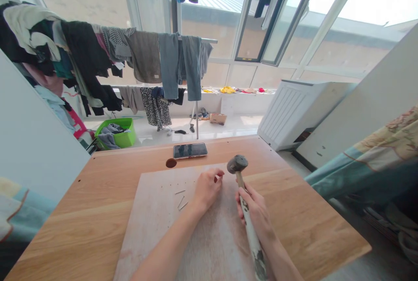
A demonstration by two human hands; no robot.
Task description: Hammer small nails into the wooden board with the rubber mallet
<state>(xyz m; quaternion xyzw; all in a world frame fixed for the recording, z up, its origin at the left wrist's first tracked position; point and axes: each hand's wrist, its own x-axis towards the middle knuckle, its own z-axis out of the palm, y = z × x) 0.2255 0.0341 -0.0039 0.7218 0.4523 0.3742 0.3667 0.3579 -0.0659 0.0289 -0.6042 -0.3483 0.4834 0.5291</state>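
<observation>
My right hand [256, 216] is shut around the worn, white-painted handle of a round-headed hammer [237, 164], with the dark grey head raised above a pale wooden board [170, 246]. My left hand [207, 189] hovers over the board beside the hammer head, its fingertips pinched together. Anything between them is too small to tell. Loose metal nails [180, 202] lie on the board to the left of my left hand, and several tiny dark marks dot its surface.
The board rests on a light wooden table [65, 211] with a round dark hole [171, 163]. A smartphone [190, 151] lies near the far edge. Beyond the table stand a green basket [116, 133], hanging clothes [145, 57], and a white ribbed appliance [290, 113].
</observation>
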